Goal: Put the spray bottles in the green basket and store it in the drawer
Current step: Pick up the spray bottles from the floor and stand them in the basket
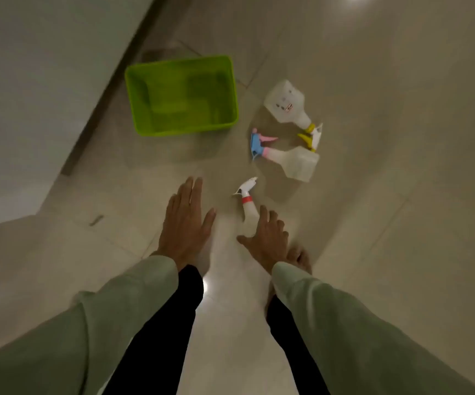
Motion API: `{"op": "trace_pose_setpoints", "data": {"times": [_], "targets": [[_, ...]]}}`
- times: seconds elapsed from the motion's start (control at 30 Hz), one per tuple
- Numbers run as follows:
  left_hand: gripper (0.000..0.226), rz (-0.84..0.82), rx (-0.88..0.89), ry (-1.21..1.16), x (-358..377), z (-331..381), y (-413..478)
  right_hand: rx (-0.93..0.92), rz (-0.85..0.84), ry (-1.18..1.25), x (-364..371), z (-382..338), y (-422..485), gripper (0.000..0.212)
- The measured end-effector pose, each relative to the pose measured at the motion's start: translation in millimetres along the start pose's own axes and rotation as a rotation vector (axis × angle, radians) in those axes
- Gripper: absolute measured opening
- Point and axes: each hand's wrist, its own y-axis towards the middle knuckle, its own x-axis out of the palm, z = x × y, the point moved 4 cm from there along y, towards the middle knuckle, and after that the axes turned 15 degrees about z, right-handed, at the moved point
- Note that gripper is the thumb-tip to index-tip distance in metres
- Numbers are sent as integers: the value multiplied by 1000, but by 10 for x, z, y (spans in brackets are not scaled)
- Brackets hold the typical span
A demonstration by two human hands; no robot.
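- Green basket (180, 95) sits empty on the floor (387, 81), nothing loaded yet.
- Left hand (186, 223), below the basket, is spread flat and holds nothing.
- Right hand (264, 238), fingers wide, reaches over the red-collared bottle (247, 198); closing round it looks next.
- Right of the basket lie the pink-and-blue bottle (287, 161) and the yellow-nozzled bottle (286, 102).
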Motion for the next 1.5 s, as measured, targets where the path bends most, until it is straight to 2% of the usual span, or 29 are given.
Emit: {"op": "trace_pose_setpoints", "data": {"times": [0.23,0.3,0.4,0.5,0.6,0.8,0.97,1.07,1.17,1.23,1.4,1.5], "targets": [[67,-38,31,-16,444,-151,290,26,-23,-137,494,123,221,78],[68,-26,17,-20,383,-148,364,31,-28,-51,386,92,278,77],[68,-8,2,-31,199,-127,447,23,18,209,18,-63,361,83],[68,24,-12,-37,-70,-142,604,12,82,490,-446,-346,498,85],[68,64,-5,-38,-327,-161,842,-49,159,673,-885,-727,716,89],[69,187,42,-54,-780,-203,1385,-216,173,773,-1443,-1668,1269,92],[68,220,61,-78,-916,-308,1740,-192,253,735,-1472,-2135,1671,92],[69,236,57,-75,-922,-376,1816,-191,266,620,-1353,-2215,1837,79],[70,234,59,-80,-864,-417,1916,-186,330,779,-1207,-2123,1936,42],[70,248,44,-80,-813,-458,1966,-215,375,797,-1120,-2108,2022,25],[70,270,50,-107,-601,-465,2078,-314,494,762,-1031,-2162,2318,22],[70,280,40,-110,-517,-447,2175,-311,457,760,-972,-2169,2476,25]]}}
